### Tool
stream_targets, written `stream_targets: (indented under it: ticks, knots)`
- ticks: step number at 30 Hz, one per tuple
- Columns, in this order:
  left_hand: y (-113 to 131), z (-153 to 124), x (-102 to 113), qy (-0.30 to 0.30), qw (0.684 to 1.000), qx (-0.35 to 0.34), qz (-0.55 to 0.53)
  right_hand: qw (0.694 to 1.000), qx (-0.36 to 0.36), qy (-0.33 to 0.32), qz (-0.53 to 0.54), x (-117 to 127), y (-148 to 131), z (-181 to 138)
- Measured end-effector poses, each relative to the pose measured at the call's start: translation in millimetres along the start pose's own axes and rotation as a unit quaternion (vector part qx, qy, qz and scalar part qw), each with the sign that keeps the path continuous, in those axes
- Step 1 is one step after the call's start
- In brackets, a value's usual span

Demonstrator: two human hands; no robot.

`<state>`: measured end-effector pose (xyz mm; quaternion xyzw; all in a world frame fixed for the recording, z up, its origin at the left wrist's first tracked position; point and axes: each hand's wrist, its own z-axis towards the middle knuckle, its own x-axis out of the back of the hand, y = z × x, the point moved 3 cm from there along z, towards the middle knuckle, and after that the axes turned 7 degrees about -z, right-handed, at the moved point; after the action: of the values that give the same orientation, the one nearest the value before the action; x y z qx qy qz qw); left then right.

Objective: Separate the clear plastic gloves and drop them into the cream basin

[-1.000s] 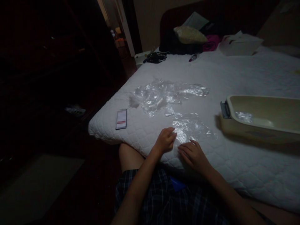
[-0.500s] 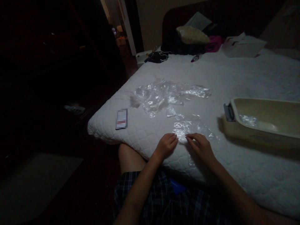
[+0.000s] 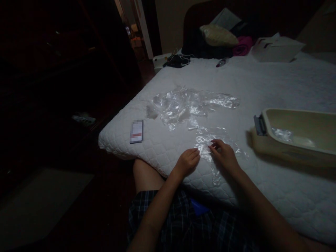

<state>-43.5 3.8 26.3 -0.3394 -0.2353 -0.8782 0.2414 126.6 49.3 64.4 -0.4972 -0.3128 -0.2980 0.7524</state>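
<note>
A thin clear plastic sheet (image 3: 219,144) lies flat on the white quilted bed (image 3: 262,87) just in front of me. My left hand (image 3: 187,162) rests at the sheet's near left edge, fingers curled with their tips on the plastic. My right hand (image 3: 224,154) lies on the sheet's near middle, fingers bent and pressing down on it. A larger crumpled heap of clear plastic (image 3: 189,105) lies farther back on the bed, apart from both hands.
A beige plastic tub (image 3: 296,148) with a bit of clear plastic inside sits on the bed at the right. A small card or packet (image 3: 137,132) lies near the bed's left corner. Pillows, clothes and a white box (image 3: 275,49) crowd the far end. Dark floor lies left.
My right hand has slid forward up onto the plastic sheet, from its near edge to its middle. My left hand has stayed almost in place.
</note>
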Motion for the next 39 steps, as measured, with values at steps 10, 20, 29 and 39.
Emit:
stream_targets:
  ticks: [10, 20, 29, 39]
  knots:
    - [1.1, 3.6, 0.6, -0.011, 1.000, -0.005, 0.023, 0.978, 0.105, -0.035, -0.179, -13.5, 0.1, 7.9]
    - [-4.1, 0.4, -5.4, -0.012, 0.999, 0.013, 0.037, 0.991, 0.089, 0.074, -0.065, 22.9, 23.8, -31.9]
    - [6.6, 4.6, -0.9, -0.005, 0.999, 0.000, 0.047, 0.972, 0.202, 0.086, -0.083, 11.2, 32.0, -67.1]
    - [8.9, 4.7, -10.0, -0.049, 0.999, 0.003, 0.021, 0.946, 0.297, 0.025, -0.128, 13.9, 16.1, -83.8]
